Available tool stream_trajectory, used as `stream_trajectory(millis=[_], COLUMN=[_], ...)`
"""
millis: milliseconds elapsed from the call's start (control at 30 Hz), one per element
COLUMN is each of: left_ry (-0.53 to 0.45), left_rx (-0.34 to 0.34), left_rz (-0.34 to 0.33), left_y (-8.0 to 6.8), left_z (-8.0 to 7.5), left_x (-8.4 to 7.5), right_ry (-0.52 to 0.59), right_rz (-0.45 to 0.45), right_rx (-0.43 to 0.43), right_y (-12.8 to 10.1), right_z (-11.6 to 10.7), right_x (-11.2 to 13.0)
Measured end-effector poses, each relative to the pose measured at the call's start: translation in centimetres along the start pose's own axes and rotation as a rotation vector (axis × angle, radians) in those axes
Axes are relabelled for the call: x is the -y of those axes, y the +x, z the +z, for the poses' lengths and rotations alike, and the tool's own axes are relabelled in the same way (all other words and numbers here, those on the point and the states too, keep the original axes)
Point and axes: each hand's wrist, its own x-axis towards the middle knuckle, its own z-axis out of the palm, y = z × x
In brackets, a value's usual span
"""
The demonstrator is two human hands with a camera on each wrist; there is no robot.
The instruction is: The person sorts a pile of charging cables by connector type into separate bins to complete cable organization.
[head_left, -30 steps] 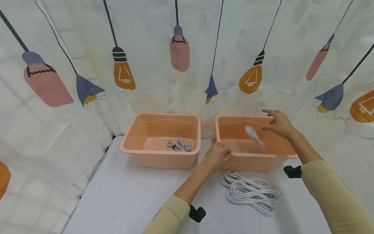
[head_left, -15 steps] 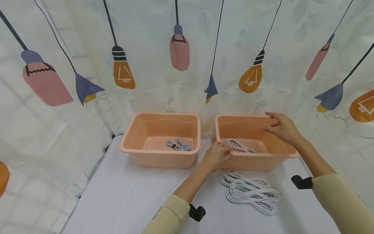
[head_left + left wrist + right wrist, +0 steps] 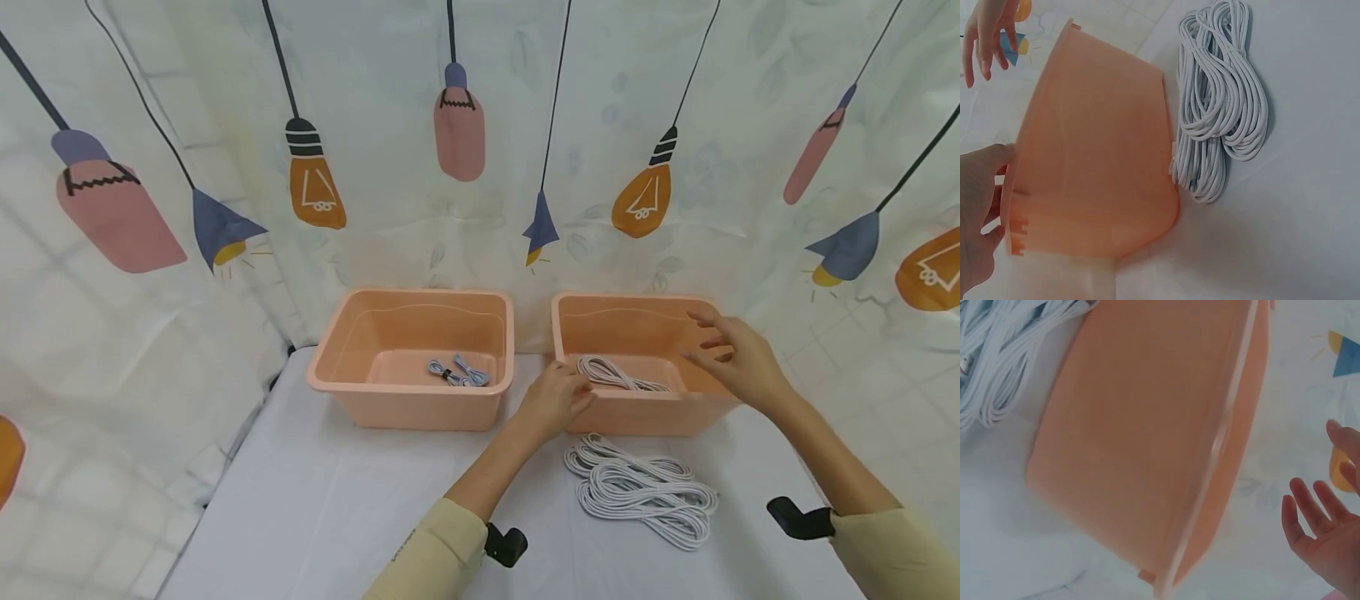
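A: What does it all stand on?

B: A plain white tabletop (image 3: 300, 517), smooth and faintly creased. Behind the right bin (image 3: 652, 417) hangs a pale, wrinkled sheet (image 3: 390, 125), printed with pendant lamps (image 3: 460, 137) in pink, mustard and blue.

A: How is that bin made?

B: Peach plastic with a soft sheen: a rounded rectangle, flared rim, walls tapering to the base. A matching left bin (image 3: 420, 410) stands near it on its left, a narrow gap between. In that one lie thin grey-blue cables (image 3: 474, 380), bundled small, with a black tie round one.

A: And the white cord?

B: A slim white coil (image 3: 600, 371) lies inside the right bin, toward its front wall. Just in front of the bin, large white coils (image 3: 645, 500) overlap on the tabletop in long, slack loops.

A: The hands?

B: The left hand (image 3: 557, 400) grips the right bin's rim at its front left corner. Above that bin's right end is the right hand (image 3: 742, 360), free, its fingers apart and gently bent. Both khaki sleeves (image 3: 435, 550) reach in from in front of the bin, a black bracket (image 3: 506, 546) at each cuff.
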Motion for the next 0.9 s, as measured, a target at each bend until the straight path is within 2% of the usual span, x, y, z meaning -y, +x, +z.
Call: stream_trajectory(millis=[167, 433, 667, 900], left_ry=[-0.015, -0.037, -0.047, -0.043], left_rx=[0.005, 0.03, 0.034, 0.042], left_rz=[-0.004, -0.013, -0.025, -0.036], left_y=[0.1, 0.2, 0.2, 0.2], left_z=[-0.2, -0.3, -0.4, -0.3], left_x=[0.0, -0.2, -0.2, -0.1], right_ry=[0.003, 0.035, 0.04, 0.056], right_rz=[-0.008, -0.013, -0.091, -0.131], right_rx=[-0.023, -0.11, -0.161, -0.17], right_y=[-1.5, -4.4, -6.2, -7.9], right_z=[0.3, 1.1, 2.1, 4.0], right_x=[0.5, 0.9, 1.3, 1.1])
